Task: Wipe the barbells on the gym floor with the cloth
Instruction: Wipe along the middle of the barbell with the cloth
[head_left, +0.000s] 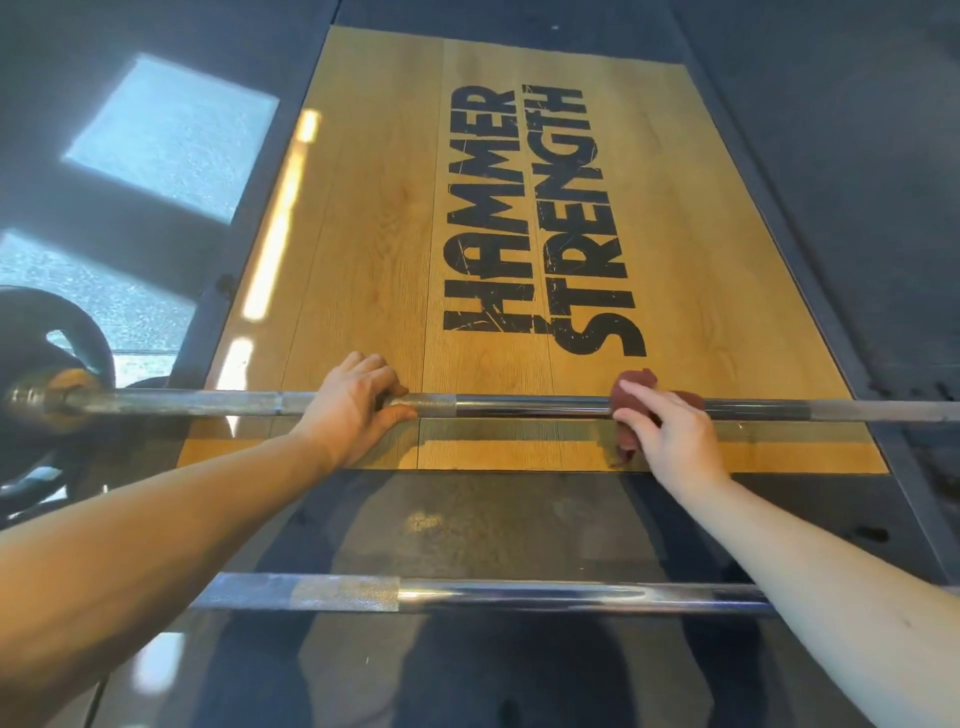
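Head view: we are gripping the far barbell (519, 405) with our left hand (358, 408), our right hand (672, 441) clamping the maroon cloth (688, 401) mid-shaft; the nearer barbell (493, 593) is seemingly awaiting wiping.

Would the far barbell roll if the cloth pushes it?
Probably somewhat: the far barbell rides on a round plate, so it could roll. The left hand gripping it likely steadies it. Steel and plate look heavy, so wiping may barely shift it.
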